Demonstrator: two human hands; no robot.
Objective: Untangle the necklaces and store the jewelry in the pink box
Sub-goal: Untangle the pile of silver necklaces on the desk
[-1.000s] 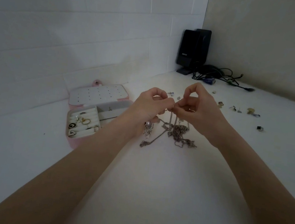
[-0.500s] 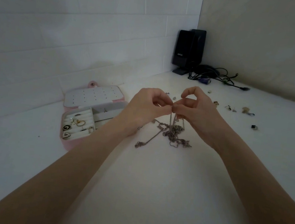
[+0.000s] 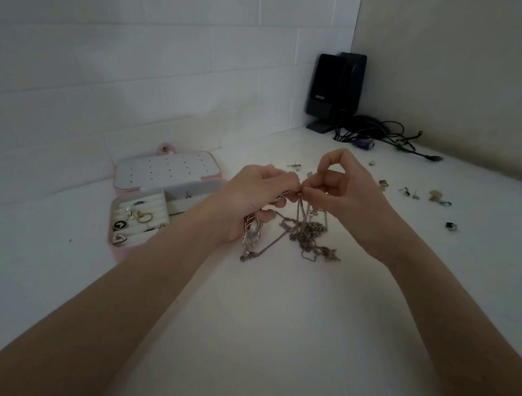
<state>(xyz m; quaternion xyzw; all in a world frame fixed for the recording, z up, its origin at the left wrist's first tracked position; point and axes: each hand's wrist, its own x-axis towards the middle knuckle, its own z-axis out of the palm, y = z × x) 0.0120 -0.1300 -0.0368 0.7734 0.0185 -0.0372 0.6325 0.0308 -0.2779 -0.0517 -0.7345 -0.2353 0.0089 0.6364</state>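
A tangle of silver necklaces (image 3: 309, 236) lies on the white table, partly lifted. My left hand (image 3: 254, 200) and my right hand (image 3: 345, 195) meet fingertip to fingertip just above it, both pinching thin chains at the same knot. A thicker chain (image 3: 251, 233) hangs from under my left palm. The pink box (image 3: 115, 250) stands open to the left, its white lid (image 3: 166, 169) with small holes laid back. Rings and earrings (image 3: 134, 216) sit in its slots.
Loose earrings and small jewelry pieces (image 3: 414, 193) are scattered on the table beyond and right of my hands, with a dark piece (image 3: 451, 226) at the far right. A black speaker (image 3: 332, 91) and a bundle of cables (image 3: 379, 135) stand in the back corner by the walls.
Both hands stay pinched together on the chains above the tangle. The thick chain under my left palm is in view again after being hidden half a second ago.
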